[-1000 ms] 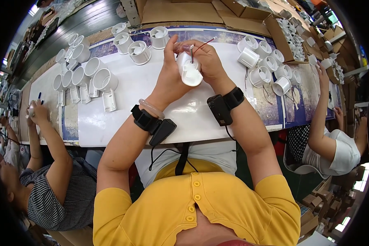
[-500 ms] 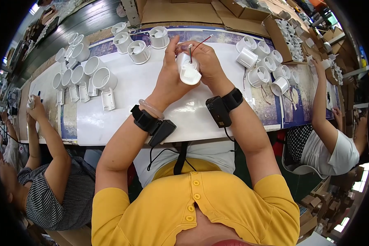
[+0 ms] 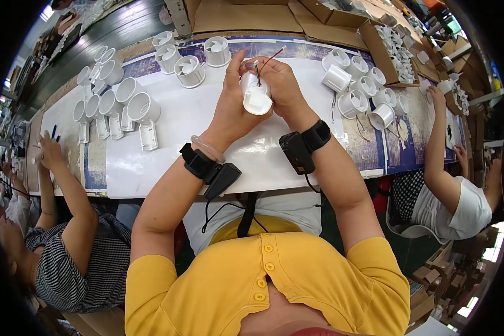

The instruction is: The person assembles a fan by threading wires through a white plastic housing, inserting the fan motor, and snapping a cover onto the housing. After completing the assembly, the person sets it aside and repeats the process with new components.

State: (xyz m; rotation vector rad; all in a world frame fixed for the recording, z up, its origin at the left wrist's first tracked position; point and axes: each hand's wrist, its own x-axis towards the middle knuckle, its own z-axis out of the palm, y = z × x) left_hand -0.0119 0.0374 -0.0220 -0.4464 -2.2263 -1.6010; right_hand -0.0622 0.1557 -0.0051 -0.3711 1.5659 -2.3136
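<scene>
Over the middle of the white-covered table, my left hand (image 3: 235, 106) and my right hand (image 3: 283, 87) are closed around a white plastic housing (image 3: 256, 101) from both sides. Its rounded end points toward me. Thin red and dark wires with a small white connector (image 3: 256, 64) stick up from it between my hands. My fingertips meet at its far side, and the palms hide much of its body. Beyond my hands, to the left, stand several white cups with fan blades inside (image 3: 189, 71).
Open white cups with flat handle-like arms (image 3: 144, 108) lie in rows at left. More white fan cups (image 3: 353, 104), some with trailing wires, cluster at right. A cardboard box (image 3: 383, 53) of small white parts sits far right. Co-workers' arms (image 3: 73, 187) reach in at both sides.
The housing and its wires have tilted slightly to the left in my hands, which keep their grip. At left, the co-worker's hand has moved to the table.
</scene>
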